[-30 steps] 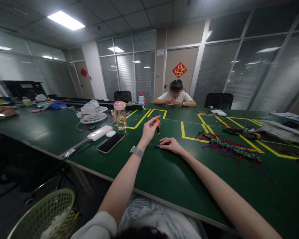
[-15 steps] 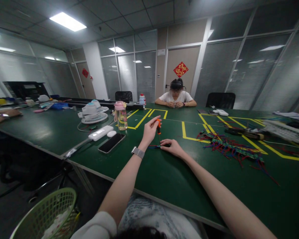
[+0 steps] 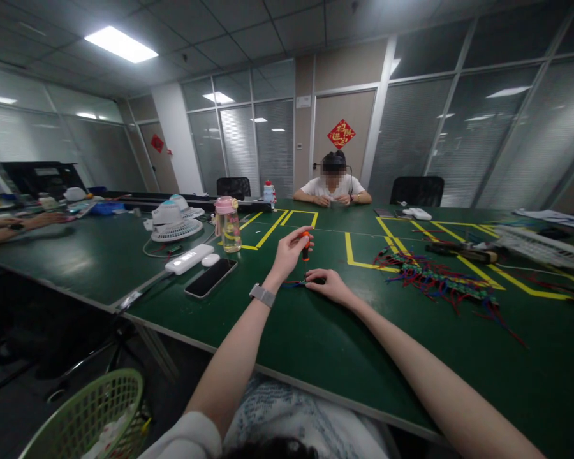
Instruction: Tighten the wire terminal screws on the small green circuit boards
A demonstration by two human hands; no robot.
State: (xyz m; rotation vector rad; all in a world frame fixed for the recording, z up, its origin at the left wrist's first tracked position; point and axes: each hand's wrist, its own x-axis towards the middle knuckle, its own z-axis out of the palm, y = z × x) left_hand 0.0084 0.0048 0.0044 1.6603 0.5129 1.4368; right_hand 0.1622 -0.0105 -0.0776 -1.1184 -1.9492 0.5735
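Orange-and-black-handled slim screwdriver (image 3: 306, 252), pinched upright in your left hand (image 3: 289, 250) over the small green wired circuit board (image 3: 304, 283) your right hand (image 3: 332, 287) is pinching on the dark green tabletop (image 3: 310, 341), could skid off imo if that right-hand hold slackens or the shaft tilts.

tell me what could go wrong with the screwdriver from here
The screwdriver, held upright in the left hand, could slip and jab the right hand, which sits close to its tip. The small wired piece at the right fingertips might twist or shift on the table.
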